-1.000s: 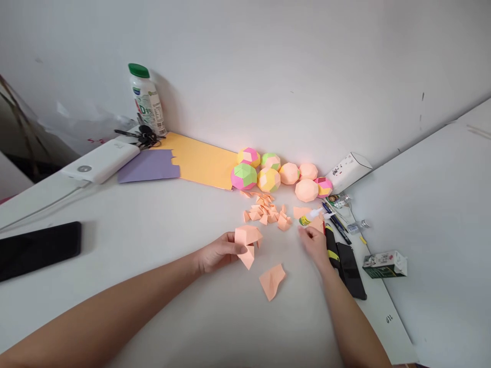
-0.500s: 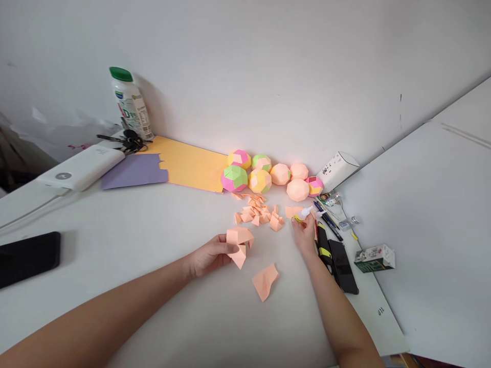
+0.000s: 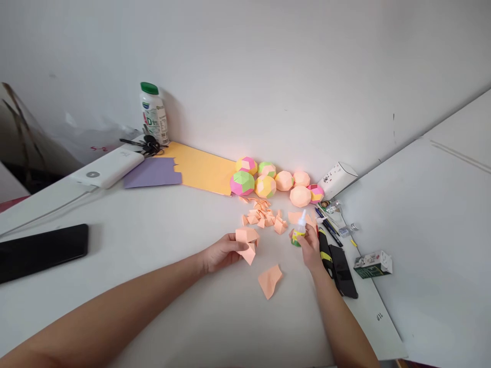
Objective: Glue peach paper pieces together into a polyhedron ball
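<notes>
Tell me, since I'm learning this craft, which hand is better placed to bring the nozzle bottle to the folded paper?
Likely the right hand: it grips the nozzle bottle, nozzle upward, while the left hand is occupied holding the folded paper.

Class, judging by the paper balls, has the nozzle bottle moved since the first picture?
Yes. Against the paper balls, the nozzle bottle in the right hand is farther away, nearer the person, and more upright.
</notes>
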